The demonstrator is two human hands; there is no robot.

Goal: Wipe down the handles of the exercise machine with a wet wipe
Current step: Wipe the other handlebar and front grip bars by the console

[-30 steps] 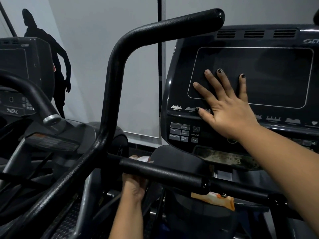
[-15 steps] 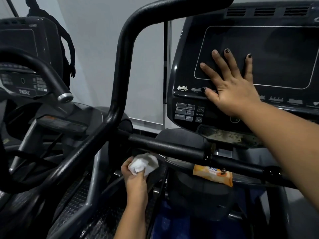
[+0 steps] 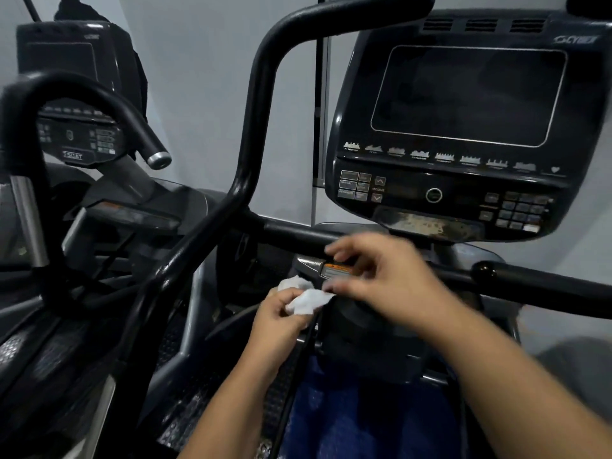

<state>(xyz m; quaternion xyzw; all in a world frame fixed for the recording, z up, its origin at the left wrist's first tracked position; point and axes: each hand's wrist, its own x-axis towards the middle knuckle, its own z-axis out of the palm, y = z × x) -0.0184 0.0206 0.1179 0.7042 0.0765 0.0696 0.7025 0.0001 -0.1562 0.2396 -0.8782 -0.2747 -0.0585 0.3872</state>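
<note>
A: Entry, head view. Left hand (image 3: 281, 321): how do we log it?

B: We log it with fingers curled round the wipe (image 3: 309, 301). The wipe is a crumpled white wad sticking out at the top of the fist.

A: Right hand (image 3: 394, 286)?

B: Blurred. We see its fingers spread and loosely bent, with nothing between them. The thumb tip sits at the wipe's right edge. We cannot tell whether it touches.

A: Where is the wipe relative to the handles?

B: We place it below the bar (image 3: 298, 231) that runs under the console (image 3: 463, 200), and apart from it. The tall curved handle (image 3: 255, 111) rises to the wipe's left, well apart.

A: Anything else near the hands?

B: We note an orange packet (image 3: 334, 270) just under the bar, partly behind the right fingers. A second machine (image 3: 73, 137) stands at far left.
</note>
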